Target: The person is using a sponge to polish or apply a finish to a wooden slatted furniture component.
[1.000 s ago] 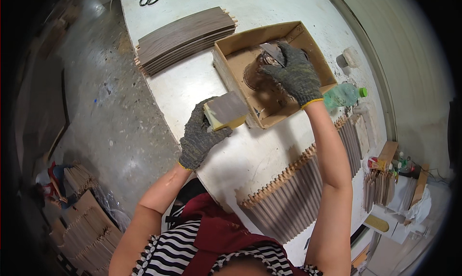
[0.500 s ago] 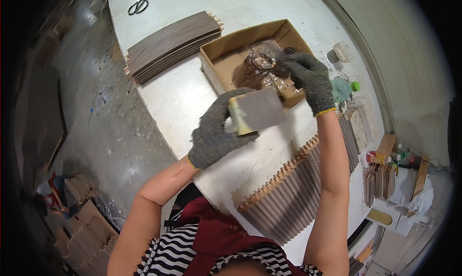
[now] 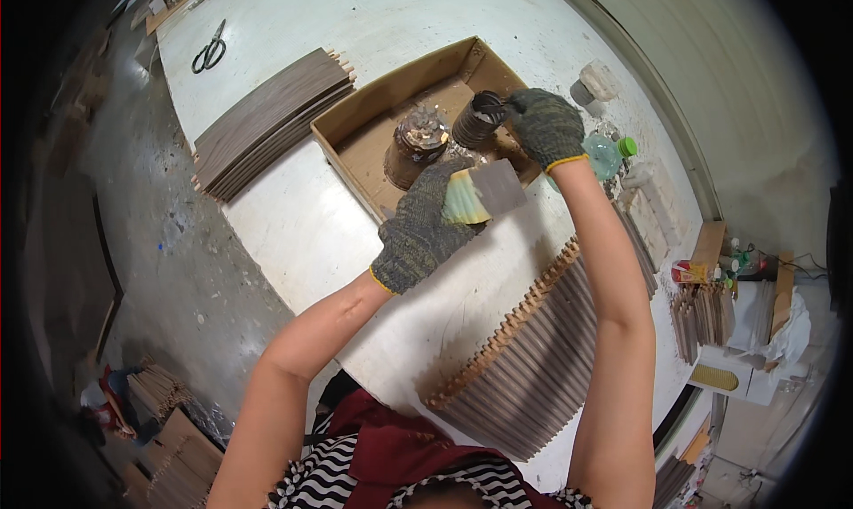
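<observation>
My left hand (image 3: 428, 229), in a dark grey knitted glove, grips a flat piece with a yellowish end and a grey plate-like face (image 3: 499, 187). It is held over the near edge of an open cardboard box (image 3: 351, 171). My right hand (image 3: 546, 127), gloved alike, is closed at the rim of a dark ribbed cup (image 3: 477, 121) inside the box. What its fingers hold is hidden. Left of that cup, a brown, glue-crusted container (image 3: 416, 145) stands in the box.
A stack of curved brown slats (image 3: 275, 118) lies left of the box, with scissors (image 3: 210, 54) beyond. Nearer me stands a long row of dowelled slats (image 3: 524, 358). A green-capped bottle (image 3: 608, 154) and a whitish block (image 3: 598, 80) lie along the right side.
The piece in my left hand has turned, showing more of its yellow end. My right hand stays by the dark cup, which now shows more clearly. The whole view has shifted.
</observation>
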Demonstrator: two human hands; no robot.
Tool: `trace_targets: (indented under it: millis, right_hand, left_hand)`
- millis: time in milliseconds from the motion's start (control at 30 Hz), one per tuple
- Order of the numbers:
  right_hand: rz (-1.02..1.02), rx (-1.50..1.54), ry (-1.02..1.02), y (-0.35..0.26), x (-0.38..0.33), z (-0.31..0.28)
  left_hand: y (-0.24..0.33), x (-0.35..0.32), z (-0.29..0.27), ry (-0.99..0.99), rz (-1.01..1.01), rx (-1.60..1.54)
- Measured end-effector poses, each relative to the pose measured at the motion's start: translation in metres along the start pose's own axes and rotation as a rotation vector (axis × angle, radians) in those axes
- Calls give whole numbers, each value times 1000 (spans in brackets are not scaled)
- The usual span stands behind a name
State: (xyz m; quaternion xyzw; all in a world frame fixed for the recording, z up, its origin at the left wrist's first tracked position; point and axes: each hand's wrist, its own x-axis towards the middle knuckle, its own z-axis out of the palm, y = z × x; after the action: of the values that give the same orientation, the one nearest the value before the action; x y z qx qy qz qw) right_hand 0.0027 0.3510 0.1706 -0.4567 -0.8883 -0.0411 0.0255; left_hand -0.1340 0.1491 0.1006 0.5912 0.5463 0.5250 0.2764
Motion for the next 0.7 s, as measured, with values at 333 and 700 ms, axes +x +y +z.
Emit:
trace_targets:
  millis: [333, 700]
  right_hand:
    - [-64, -146, -125, -11, 39, 6]
    - [-52, -106, -238, -24, 42, 11]
  left_hand:
    - [-1, -4, 2, 10, 39, 148]
    - [-3, -5, 4, 10, 59, 125]
